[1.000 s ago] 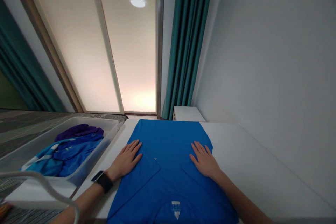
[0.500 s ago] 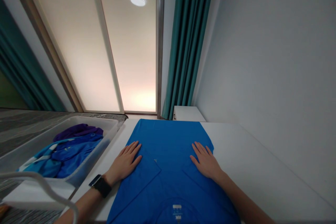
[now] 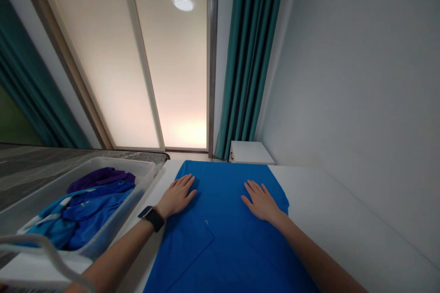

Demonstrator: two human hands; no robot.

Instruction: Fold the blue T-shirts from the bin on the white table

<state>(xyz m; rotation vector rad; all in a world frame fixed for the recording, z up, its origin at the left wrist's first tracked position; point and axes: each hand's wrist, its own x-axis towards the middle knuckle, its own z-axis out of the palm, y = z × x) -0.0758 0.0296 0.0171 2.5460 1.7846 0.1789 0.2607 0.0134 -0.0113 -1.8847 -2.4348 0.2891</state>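
A blue T-shirt (image 3: 227,242) lies spread flat on the white table (image 3: 330,219), its hem toward the far edge. A small light logo shows on its left part, beside a folded-over sleeve line. My left hand (image 3: 178,196), with a black watch (image 3: 151,218) on the wrist, rests flat on the shirt's left side, fingers stretched forward. On the right part of the shirt my right hand (image 3: 261,201) lies palm down, fingers spread. Neither hand grips the cloth. The collar is out of view below.
Left of the table stands a translucent plastic bin (image 3: 147,171) with blue and purple clothes (image 3: 99,206) inside. A pale curved tube (image 3: 44,242) crosses the lower left. Beyond the table are a small white cabinet (image 3: 250,152), a teal curtain (image 3: 250,55) and frosted sliding doors (image 3: 175,78).
Both hands have slid forward over the shirt toward its far hem and slightly inward. The view has shifted a little, so the collar label has dropped out of sight.
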